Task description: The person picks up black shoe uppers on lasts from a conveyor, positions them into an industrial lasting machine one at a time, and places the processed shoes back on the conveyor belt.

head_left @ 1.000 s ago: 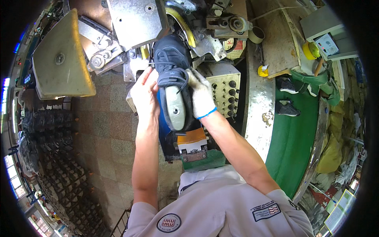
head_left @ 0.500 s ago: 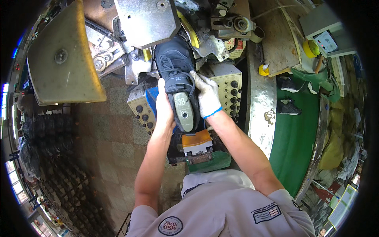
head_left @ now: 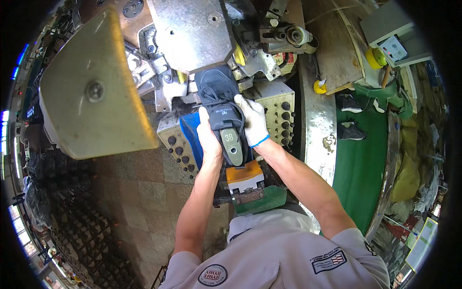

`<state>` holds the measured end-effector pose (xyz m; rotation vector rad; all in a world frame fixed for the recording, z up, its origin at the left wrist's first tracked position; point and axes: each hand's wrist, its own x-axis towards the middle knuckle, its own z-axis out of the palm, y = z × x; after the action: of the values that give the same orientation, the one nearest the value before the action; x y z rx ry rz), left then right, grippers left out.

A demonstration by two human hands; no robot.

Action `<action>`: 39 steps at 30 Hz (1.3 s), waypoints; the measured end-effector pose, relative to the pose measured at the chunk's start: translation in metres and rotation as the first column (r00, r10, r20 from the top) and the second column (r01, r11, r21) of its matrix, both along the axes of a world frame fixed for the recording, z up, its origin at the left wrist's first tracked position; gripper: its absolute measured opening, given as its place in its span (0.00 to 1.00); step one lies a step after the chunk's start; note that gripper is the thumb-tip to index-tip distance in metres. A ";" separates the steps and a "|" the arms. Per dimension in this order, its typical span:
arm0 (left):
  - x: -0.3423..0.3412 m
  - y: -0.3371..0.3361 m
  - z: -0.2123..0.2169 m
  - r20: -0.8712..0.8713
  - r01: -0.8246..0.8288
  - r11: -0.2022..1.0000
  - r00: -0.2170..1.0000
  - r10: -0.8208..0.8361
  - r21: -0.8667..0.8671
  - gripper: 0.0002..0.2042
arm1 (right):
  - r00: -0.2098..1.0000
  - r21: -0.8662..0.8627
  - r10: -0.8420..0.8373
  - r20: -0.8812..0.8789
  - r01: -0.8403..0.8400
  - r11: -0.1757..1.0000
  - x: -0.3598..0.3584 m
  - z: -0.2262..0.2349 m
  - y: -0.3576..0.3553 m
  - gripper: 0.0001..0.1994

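A dark lace-up shoe [head_left: 217, 86] sits on a grey-green shoe last [head_left: 231, 144], its toe reaching under the metal plate [head_left: 190, 36] of a machine. My bare left hand [head_left: 209, 137] is closed along the shoe's left side near the collar. On its right side, my right hand [head_left: 252, 118], in a white glove with a blue cuff, grips the shoe by the collar and loose laces. Below the heel is an orange pad [head_left: 244, 172] on a metal bracket. The underside of the shoe and some fingertips are hidden.
A large pale guard panel [head_left: 94, 89] hangs at the left. Control boxes with dark knobs [head_left: 276, 108] flank the shoe. A green conveyor belt [head_left: 358, 168] runs at the right, carrying two dark shoes [head_left: 351, 131]. Racks of dark items [head_left: 79, 231] stand lower left.
The view has shifted, so the guard panel and metal plate appear lower and further right. The shoe and both hands appear slightly right and lower; both hands keep their hold.
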<state>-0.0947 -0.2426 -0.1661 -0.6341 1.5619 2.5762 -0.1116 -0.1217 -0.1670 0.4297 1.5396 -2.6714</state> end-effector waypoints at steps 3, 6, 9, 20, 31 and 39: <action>-0.003 0.001 -0.008 -0.059 0.001 0.994 0.998 0.005 0.111 0.28 | 0.998 -0.107 0.048 0.033 -0.045 0.993 -0.006 0.001 0.001 0.12; 0.002 0.001 0.006 -0.109 0.093 0.988 0.991 -0.080 0.123 0.25 | 0.999 -0.094 0.010 0.030 -0.007 0.996 -0.004 -0.003 0.002 0.13; 0.002 0.000 0.006 -0.097 0.097 0.991 0.991 -0.089 0.089 0.26 | 0.999 -0.073 0.032 0.025 -0.031 0.997 -0.002 0.000 0.003 0.13; 0.196 -0.037 -0.162 0.180 0.264 0.263 0.936 -0.303 -0.928 0.40 | 0.996 -0.140 -0.084 0.040 0.089 0.986 0.133 -0.019 0.187 0.28; 0.179 -0.024 -0.200 0.369 0.335 -0.168 0.891 -0.265 -0.927 0.41 | 0.962 0.177 -0.102 0.253 0.058 0.982 0.188 -0.014 0.208 0.24; 0.182 -0.061 -0.053 0.657 0.652 0.235 0.751 -0.067 -0.721 0.39 | 0.979 0.060 -0.004 0.202 -0.008 0.998 0.172 0.009 0.209 0.23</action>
<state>0.0870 -0.3032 -0.2192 -0.7198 2.4488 0.7441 0.0599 0.0870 -0.1582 0.6783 1.5627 -2.4932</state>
